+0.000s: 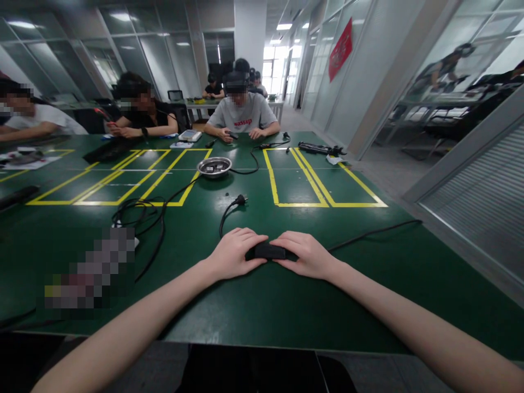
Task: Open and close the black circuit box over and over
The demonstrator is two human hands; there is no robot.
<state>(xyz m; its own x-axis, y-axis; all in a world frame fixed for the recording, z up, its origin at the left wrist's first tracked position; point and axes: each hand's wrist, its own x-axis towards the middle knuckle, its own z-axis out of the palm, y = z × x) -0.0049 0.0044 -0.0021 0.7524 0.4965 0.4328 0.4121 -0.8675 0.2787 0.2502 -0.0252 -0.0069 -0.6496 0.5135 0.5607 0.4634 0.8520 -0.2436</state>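
Observation:
A small black power adapter [270, 251] lies low over the green table [245, 311], between my two hands. My left hand [235, 252] wraps its fingers and thumb around the adapter's left end. At the other end, my right hand [308, 254] pinches it where a cable joins. From the right hand a black cable [374, 234] runs off to the right across the tabletop. Beyond my left hand, a short black cord ends in a plug [240, 200] resting on the table. My fingers hide both ends of the adapter.
A steel bowl [214, 166] with small metal parts stands ahead. Coiled black cable [141, 213] and a blurred-out object [92, 270] lie to the left. Yellow tape [303, 205] marks rectangles. A folded black tripod [319, 148] is far right. A person [241, 114] sits opposite; others sit left.

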